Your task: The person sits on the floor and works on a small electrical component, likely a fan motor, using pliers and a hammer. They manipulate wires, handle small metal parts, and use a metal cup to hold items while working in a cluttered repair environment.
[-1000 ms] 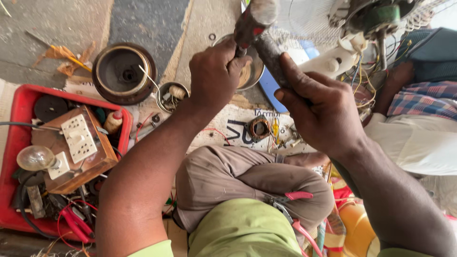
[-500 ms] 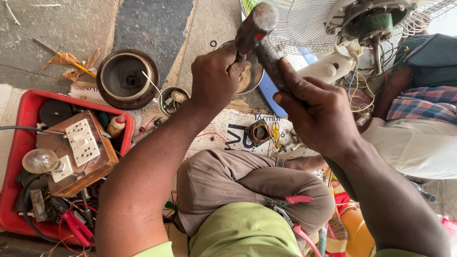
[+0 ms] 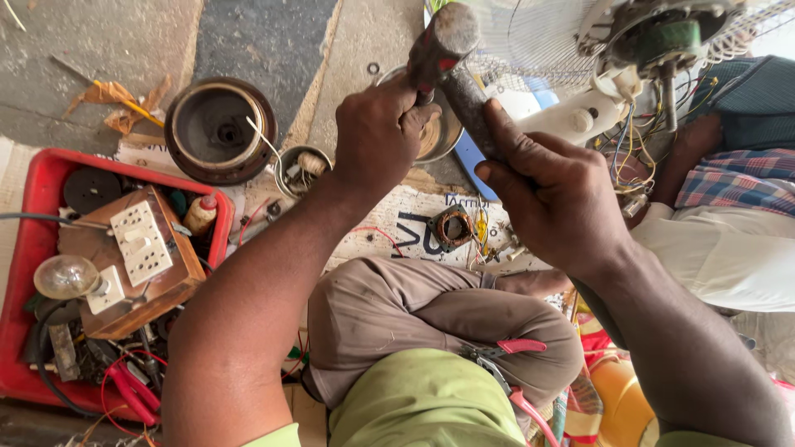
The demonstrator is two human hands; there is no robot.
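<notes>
My two hands hold a hammer-like tool (image 3: 451, 62) with a worn grey head and a dark shaft, raised over the floor. My left hand (image 3: 377, 136) is clenched around its upper part, where a red patch shows just under the head. My right hand (image 3: 555, 194) grips the dark shaft lower down, thumb along it. Behind the left hand sits a metal bowl (image 3: 439, 136), partly hidden. A small copper-wound coil (image 3: 453, 228) lies on a printed board (image 3: 397, 219) below the hands, above my bent knee.
A red tray (image 3: 33, 248) at left holds a wooden switch board, a bulb and pliers. A round rusty motor housing (image 3: 217, 128) and a small tin (image 3: 300, 168) stand beyond it. A white fan (image 3: 629, 50) with bare wires is top right, beside a seated person (image 3: 729, 240).
Both hands keep their hold on the tool, which sits slightly lower in the view. The view has tilted, so more of the fan shows at top right.
</notes>
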